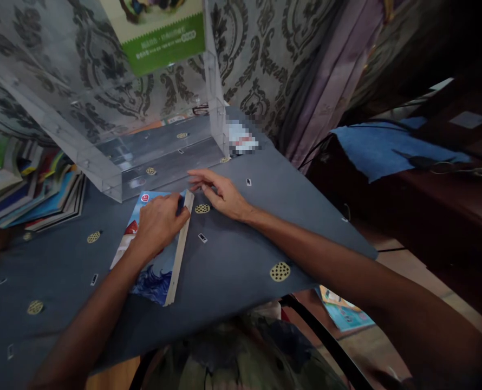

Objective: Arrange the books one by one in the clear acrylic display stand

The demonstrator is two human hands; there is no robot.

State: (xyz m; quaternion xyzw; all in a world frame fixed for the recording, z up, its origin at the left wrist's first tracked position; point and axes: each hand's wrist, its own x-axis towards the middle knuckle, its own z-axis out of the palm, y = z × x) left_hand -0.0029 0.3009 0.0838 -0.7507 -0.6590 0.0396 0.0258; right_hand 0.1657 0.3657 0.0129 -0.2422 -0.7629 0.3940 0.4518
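A thick blue book [165, 265] lies on the cloth-covered table, its cover showing a wave pattern and a red round mark. My left hand [157, 219] rests over its upper part, fingers curled on the cover and thumb at the pale right edge. Just right of the book's top corner is my right hand [220, 192], fingers stretched toward the left and apart, holding nothing. Behind both hands stands a clear acrylic rack [165, 168], with a green-edged book [165, 43] on its upper part.
Stacked books [33, 189] stand at the left of the grey tablecloth [241, 265]. A blurred packet [241, 138] lies right of the rack. Beyond the table's right edge is a blue cloth [379, 146] on dark furniture. On the floor lies another book [346, 314], near a black chair arm [318, 330].
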